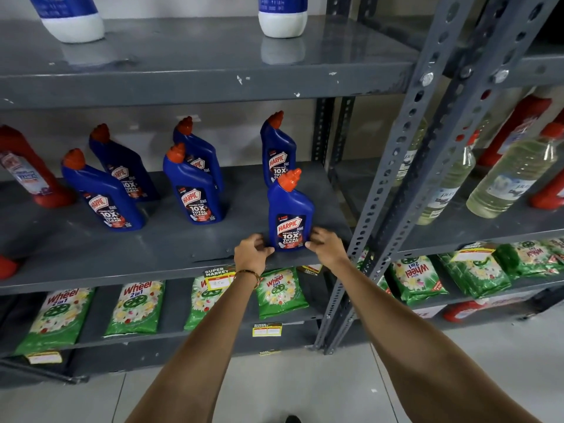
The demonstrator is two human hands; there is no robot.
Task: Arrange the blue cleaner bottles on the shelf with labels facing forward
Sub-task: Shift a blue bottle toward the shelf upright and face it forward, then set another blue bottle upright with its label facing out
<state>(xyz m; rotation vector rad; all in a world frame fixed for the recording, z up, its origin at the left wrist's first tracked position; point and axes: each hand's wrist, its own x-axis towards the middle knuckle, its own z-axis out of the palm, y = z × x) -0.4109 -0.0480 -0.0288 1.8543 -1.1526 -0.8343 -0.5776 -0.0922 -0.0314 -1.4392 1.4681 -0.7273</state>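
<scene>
Several blue cleaner bottles with red caps stand on the grey middle shelf [91, 257], labels toward me. The nearest bottle [290, 212] stands upright at the shelf's front right. My left hand [251, 253] touches its base from the left and my right hand [325, 244] from the right, fingers curled around the bottom. Another blue bottle [277, 148] stands right behind it. Two more [192, 186] stand one behind the other in the middle, and a further pair [103, 195] leans at the left.
A red bottle [27, 170] stands at the far left of the same shelf. White-based bottles [282, 16] sit on the shelf above. Green detergent packs [137, 306] fill the shelf below. A perforated steel upright [393, 166] borders the right, with clear bottles [506, 178] beyond.
</scene>
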